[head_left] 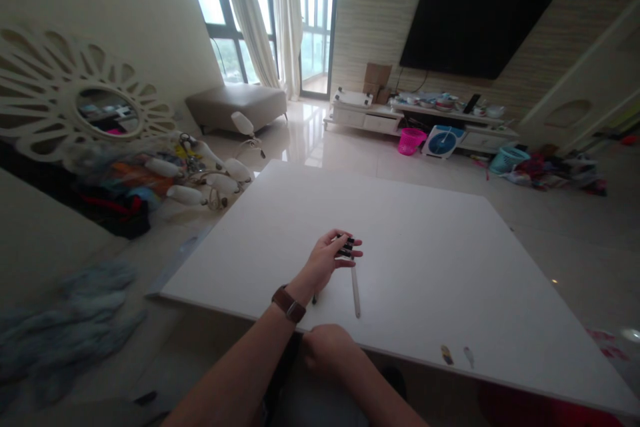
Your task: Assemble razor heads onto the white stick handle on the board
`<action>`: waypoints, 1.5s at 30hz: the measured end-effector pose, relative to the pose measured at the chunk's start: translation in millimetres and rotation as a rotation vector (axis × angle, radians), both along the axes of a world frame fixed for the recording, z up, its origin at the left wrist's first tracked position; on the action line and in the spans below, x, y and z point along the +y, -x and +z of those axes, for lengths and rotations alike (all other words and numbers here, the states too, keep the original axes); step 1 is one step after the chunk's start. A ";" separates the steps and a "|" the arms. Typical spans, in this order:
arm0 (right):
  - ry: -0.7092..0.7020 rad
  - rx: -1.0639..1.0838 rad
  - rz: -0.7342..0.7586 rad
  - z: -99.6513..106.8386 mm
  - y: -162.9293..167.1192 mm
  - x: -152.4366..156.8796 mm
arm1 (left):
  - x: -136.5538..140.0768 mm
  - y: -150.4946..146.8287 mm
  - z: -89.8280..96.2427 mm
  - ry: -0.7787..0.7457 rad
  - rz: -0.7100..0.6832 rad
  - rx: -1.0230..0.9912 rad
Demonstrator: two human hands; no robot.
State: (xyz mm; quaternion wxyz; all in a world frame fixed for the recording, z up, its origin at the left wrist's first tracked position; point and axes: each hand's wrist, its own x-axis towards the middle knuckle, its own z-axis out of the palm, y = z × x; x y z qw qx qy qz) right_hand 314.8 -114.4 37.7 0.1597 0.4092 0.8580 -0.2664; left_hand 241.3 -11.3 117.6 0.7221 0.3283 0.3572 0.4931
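Note:
My left hand (337,253), a brown watch (289,303) on its wrist, is raised over the white tabletop (410,260). Its fingers are closed around several small black pieces (346,245), too small to name more exactly. Just below it, a thin grey strip-like tool (355,290) lies on the table. A small dark object (315,298) shows partly behind the wrist. My right hand (327,345) is curled at the near table edge, under my left forearm; what it grips, if anything, is hidden.
Two small flat items, one yellow and dark (447,355) and one silvery (469,356), lie near the table's front edge. Left of the table stands a lamp with white shades (220,183). Beyond are a pink basket (411,141), a blue fan (443,141) and a bench (235,107).

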 end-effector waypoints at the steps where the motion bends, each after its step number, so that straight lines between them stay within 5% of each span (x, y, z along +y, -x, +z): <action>1: -0.003 0.006 0.000 -1.9 -0.5 0.8 | 0.7 -1.8 -0.6 0.003 -0.005 -0.016; 45: -0.012 -0.032 -0.004 16.9 -9.2 -10.1 | -11.4 -11.8 1.4 0.057 0.005 -0.200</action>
